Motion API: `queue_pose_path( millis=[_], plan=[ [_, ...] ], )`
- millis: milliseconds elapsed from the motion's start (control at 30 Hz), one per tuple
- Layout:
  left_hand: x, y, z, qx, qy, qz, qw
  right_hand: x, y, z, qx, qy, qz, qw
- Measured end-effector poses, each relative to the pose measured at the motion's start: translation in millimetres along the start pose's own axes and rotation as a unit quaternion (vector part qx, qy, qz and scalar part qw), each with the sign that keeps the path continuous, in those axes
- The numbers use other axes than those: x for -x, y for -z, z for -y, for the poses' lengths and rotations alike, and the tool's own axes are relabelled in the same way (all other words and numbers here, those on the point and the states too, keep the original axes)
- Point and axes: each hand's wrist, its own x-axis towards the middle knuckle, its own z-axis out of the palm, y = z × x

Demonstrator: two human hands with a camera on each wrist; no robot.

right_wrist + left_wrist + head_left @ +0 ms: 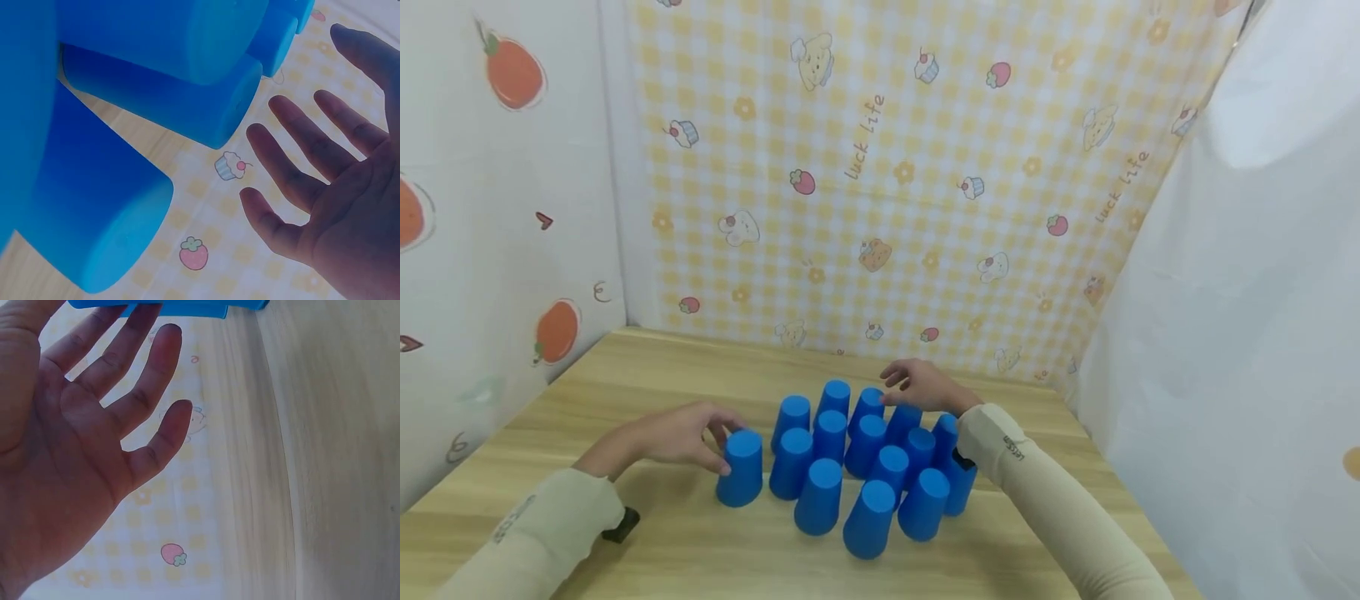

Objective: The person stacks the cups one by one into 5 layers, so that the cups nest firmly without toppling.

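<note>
Several plain blue cups stand upside down on the table, flat bases up and narrower than the rims. The leftmost blue cup stands a little apart from the group. My left hand holds it from the left, thumb at its near side and fingers at its far side. In the left wrist view, the ring finger and little finger are loosely bent, away from the cup edge. Over the back of the group, my right hand hovers with nothing in it, its relaxed fingers near a back cup.
The closely grouped cups include a front cup nearest me. Beneath them is a light wood-grain table. A yellow checked cloth hangs behind, with white sheets at either side. Both forearms wear beige sleeves.
</note>
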Motion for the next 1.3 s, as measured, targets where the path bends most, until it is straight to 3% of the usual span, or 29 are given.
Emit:
queue_pose_path(
  millis=[167, 467, 700, 933, 1300],
  plan=[
    [0.9, 4.3, 2.8, -0.016, 0.003, -0.016, 0.9997, -4, -5, -1, 0.005, -0.001, 0.007, 1.0],
    [-8.4, 15.7, 12.3, -0.03, 0.053, -0.076, 0.9952, -10, -12, -2, 0.002, 0.011, 0.018, 1.0],
    [-24.8, 27.9, 14.8, -0.07, 0.051, -0.135, 0.9871, -15, -16, 0, 0.009, 0.014, 0.013, 1.0],
    [-44.2, 33.2, 5.1, -0.091, 0.087, -0.194, 0.9729, -20, -16, 1, 0.03, 0.01, 0.019, 0.999],
    [-88.5, 30.8, -1.7, -0.077, 0.104, -0.2, 0.9712, -22, -14, 1, 0.047, -0.008, 0.026, 0.999]
  ],
)
